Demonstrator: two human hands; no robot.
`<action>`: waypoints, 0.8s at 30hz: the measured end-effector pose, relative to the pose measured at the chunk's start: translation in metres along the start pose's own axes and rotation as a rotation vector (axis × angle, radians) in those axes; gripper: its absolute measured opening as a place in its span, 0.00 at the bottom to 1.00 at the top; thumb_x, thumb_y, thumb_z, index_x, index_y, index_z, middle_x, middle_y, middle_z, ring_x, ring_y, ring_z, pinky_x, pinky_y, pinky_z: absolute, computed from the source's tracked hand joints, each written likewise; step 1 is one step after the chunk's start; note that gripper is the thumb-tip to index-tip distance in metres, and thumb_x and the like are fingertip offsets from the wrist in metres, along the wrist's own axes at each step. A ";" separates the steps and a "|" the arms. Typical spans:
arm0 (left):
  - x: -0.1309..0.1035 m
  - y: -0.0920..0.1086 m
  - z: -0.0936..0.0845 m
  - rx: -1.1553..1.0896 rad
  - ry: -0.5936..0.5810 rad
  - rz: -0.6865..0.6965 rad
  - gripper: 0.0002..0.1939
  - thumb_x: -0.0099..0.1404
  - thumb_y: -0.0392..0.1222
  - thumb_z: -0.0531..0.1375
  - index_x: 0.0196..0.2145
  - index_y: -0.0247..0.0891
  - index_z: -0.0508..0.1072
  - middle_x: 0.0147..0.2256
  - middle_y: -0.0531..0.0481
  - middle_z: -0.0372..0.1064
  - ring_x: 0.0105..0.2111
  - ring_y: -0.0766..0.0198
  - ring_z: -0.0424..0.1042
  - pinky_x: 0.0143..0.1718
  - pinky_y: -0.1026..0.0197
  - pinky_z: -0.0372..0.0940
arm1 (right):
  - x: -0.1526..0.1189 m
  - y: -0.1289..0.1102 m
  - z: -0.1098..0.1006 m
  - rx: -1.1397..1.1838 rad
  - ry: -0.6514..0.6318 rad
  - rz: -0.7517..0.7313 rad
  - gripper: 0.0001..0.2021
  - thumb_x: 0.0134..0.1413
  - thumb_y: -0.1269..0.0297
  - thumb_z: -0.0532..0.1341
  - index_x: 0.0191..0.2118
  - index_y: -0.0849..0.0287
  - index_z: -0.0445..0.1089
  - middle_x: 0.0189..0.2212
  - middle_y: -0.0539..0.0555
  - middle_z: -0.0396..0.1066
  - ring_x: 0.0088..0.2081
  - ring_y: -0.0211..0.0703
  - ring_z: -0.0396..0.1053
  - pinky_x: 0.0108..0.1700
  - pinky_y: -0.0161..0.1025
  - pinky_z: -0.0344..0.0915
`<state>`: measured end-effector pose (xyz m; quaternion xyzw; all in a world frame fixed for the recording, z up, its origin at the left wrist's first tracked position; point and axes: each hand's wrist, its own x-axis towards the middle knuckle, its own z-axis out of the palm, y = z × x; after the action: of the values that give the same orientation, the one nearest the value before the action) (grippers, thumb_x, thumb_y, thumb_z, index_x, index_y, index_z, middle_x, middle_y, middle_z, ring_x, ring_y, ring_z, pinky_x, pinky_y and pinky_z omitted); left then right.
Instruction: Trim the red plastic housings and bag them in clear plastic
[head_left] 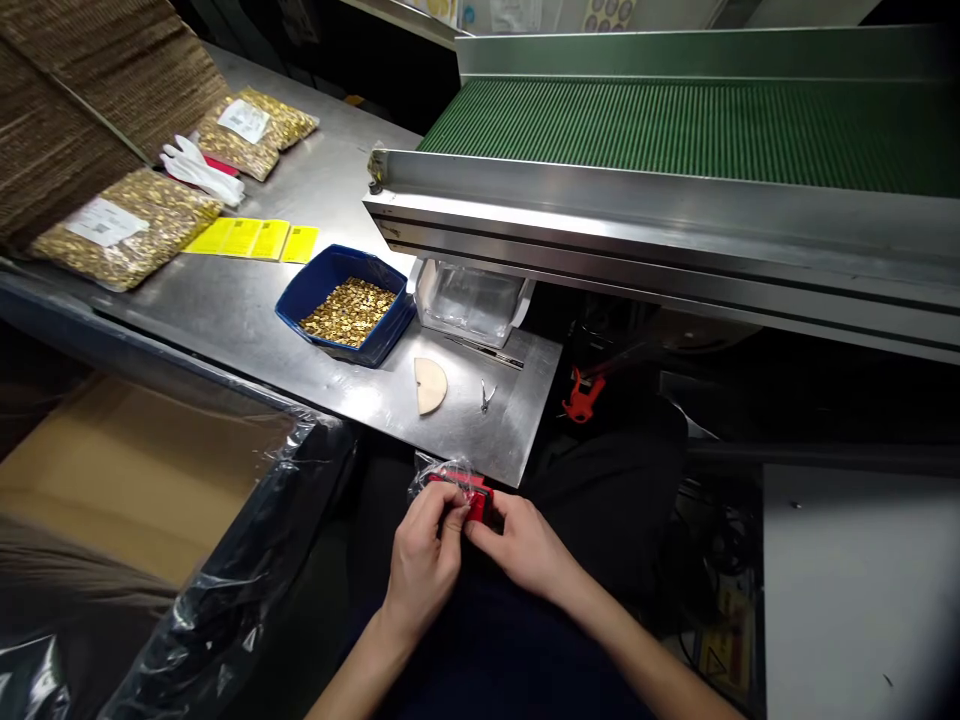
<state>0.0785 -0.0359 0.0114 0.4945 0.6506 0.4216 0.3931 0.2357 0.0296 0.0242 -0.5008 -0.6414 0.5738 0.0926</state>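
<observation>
Grasping a red piece [478,507] between left hand [426,548] and right hand [530,545] now, low over the lap [600,500], with clear film [448,468] bunched against it! Seemingly fiddling with piece and film together, calling next for a steady, delicate pinch

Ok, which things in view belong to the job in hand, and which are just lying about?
Seemingly part of the job:
small red object, at the fingers of the left hand and right hand
crinkled clear plastic film beside it

Seemingly just lying about:
flat pale half-disc
small silver metal tool
yellow rectangular cards
blue plastic bin of gold-coloured pieces, though possibly for use
</observation>
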 end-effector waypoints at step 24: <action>0.003 -0.017 -0.043 0.238 -0.058 -0.305 0.11 0.70 0.51 0.61 0.41 0.44 0.79 0.36 0.51 0.77 0.30 0.58 0.72 0.33 0.59 0.63 | -0.006 -0.015 0.014 -0.601 -0.180 -0.116 0.06 0.62 0.64 0.59 0.38 0.58 0.73 0.36 0.55 0.78 0.38 0.48 0.75 0.39 0.40 0.62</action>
<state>0.0327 -0.0427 0.0096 0.4450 0.7515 0.2629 0.4099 0.2212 0.0186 0.0351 -0.4155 -0.8154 0.3942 -0.0839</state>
